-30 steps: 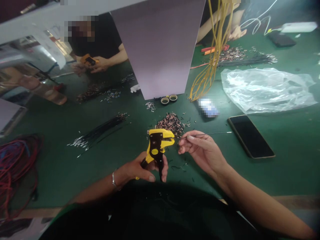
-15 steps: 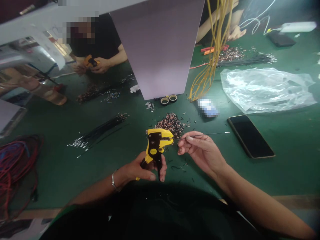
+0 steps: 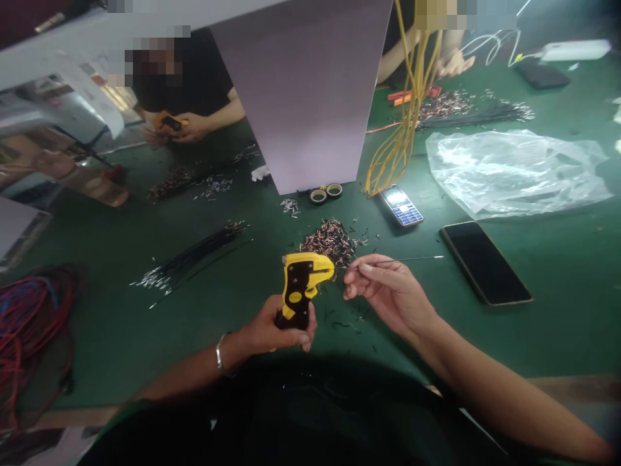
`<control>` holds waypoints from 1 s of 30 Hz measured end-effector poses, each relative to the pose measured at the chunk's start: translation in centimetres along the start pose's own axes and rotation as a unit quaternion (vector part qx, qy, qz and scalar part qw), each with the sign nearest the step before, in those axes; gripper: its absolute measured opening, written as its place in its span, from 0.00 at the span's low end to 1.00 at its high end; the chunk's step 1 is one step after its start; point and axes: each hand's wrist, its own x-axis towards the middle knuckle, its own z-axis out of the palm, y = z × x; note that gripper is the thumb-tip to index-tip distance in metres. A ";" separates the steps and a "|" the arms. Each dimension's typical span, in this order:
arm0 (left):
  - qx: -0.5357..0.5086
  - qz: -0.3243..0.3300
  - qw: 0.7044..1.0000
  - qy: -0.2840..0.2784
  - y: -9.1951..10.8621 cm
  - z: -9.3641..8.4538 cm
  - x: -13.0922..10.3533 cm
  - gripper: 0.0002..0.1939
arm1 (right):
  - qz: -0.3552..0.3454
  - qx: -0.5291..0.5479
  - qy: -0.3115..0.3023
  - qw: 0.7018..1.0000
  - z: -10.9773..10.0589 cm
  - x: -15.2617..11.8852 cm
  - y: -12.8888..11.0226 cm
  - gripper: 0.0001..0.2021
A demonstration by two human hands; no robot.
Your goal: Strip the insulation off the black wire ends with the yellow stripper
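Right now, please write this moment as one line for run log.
left hand: closed around yellow-black tool | right hand: pinching thin wire | beyond tool: clippings pile

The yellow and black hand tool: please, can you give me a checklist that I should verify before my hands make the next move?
1. Left hand wrapped around the handles of the hand tool: ok.
2. Jaws of the tool closed: ok, they look shut.
3. Thin wire held in the fingers of the right hand: ok.
4. Near end of the wire gripped inside the jaws: cannot tell, it reaches them but the tip is hidden.
5. Surroundings of the jaws free of scraps: not ok, a scrap pile lies just beyond them.
6. Far end of the wire not touching the large phone: cannot tell, its height is unclear.
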 end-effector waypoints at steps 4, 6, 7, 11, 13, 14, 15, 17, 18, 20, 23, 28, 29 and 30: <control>0.021 0.016 0.999 0.024 -0.2 0.0 -0.1 0.08 | 0.002 0.002 0.003 1.000 0.0 0.0 0.0 0.02; 0.023 0.020 0.999 0.035 -0.3 0.1 -0.1 0.08 | 0.004 0.004 0.008 1.000 0.0 0.1 0.0 0.02; 0.026 0.020 0.999 0.037 -0.4 0.2 -0.1 0.08 | 0.005 0.005 0.011 1.000 0.0 0.1 0.0 0.02; 0.025 0.015 0.997 0.072 -0.8 0.2 -0.2 0.09 | 0.010 0.002 0.018 1.000 -0.1 0.3 0.0 0.02; 0.013 0.009 0.996 0.087 -0.9 0.2 -0.3 0.10 | 0.012 0.004 0.018 1.000 -0.1 0.4 0.0 0.03; 0.007 0.005 0.996 0.088 -1.0 0.2 -0.3 0.10 | 0.012 0.007 0.018 1.000 -0.1 0.4 0.0 0.02; 0.000 0.002 0.996 0.088 -1.0 0.2 -0.2 0.10 | 0.012 0.011 0.017 1.000 -0.1 0.5 0.1 0.02; -0.012 0.002 0.996 0.089 -0.9 0.3 -0.1 0.10 | 0.013 0.019 0.013 1.000 -0.1 0.6 0.1 0.02; -0.016 0.005 0.996 0.090 -0.7 0.4 0.0 0.10 | 0.015 0.022 0.011 1.000 -0.1 0.6 0.1 0.02; -0.023 0.011 0.996 0.084 -0.4 0.6 0.2 0.10 | 0.014 0.023 0.014 1.000 -0.2 0.7 0.1 0.02; -0.032 0.013 0.996 0.079 0.0 0.7 0.3 0.09 | 0.007 0.014 0.025 1.000 -0.4 0.8 0.1 0.02; -0.041 0.034 0.994 0.097 0.2 0.5 0.5 0.10 | -0.002 0.004 0.023 1.000 -0.7 0.8 0.0 0.02; -0.043 0.036 0.994 0.096 0.2 0.5 0.5 0.10 | -0.004 0.002 0.024 1.000 -0.7 0.8 0.0 0.03; -0.045 0.038 0.994 0.096 0.2 0.5 0.5 0.10 | -0.005 0.002 0.024 1.000 -0.7 0.8 0.0 0.02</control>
